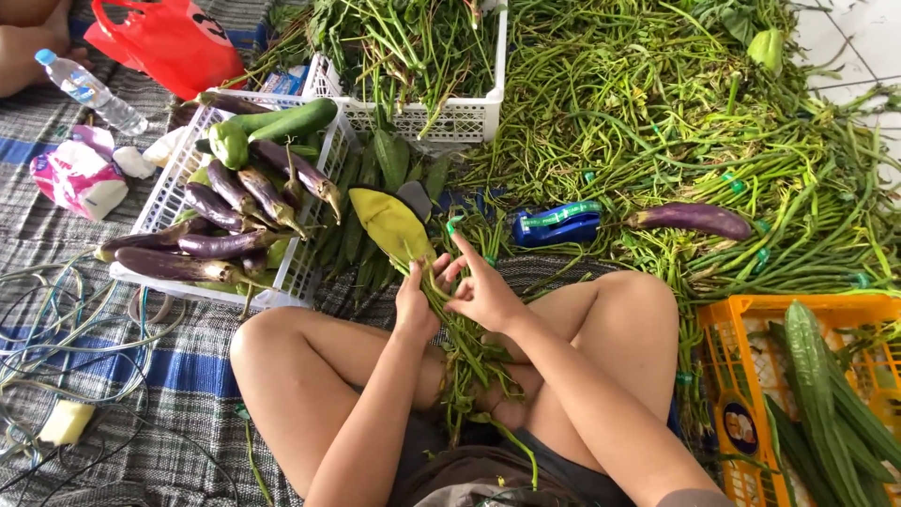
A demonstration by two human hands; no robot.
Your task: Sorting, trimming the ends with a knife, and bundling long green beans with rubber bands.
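The big heap of long green stalks [676, 122] spreads over the floor ahead of me, loose and tangled, and any tug toward it could drag strands across my knees. Left of it the white basket of eggplants [169, 202] sits close to my knee; a careless elbow could tip it. The blue tape dispenser [556, 225] lies just beyond my fingers, near the single eggplant [693, 219] on the heap.

Between my legs I hold the bundle of leafy stalks [460, 352], its yellowed leaf [394, 227] pointing away from me. My left hand [416, 305] is clenched round the stems. My right hand [483, 291] pinches what looks like a strip of green tape [454, 223] at the top, though I cannot be sure it is tape.

If my left grip slackens, the stems may fan out and slide apart. Pulled too tight, the strip could bruise or snap the soft stalks.
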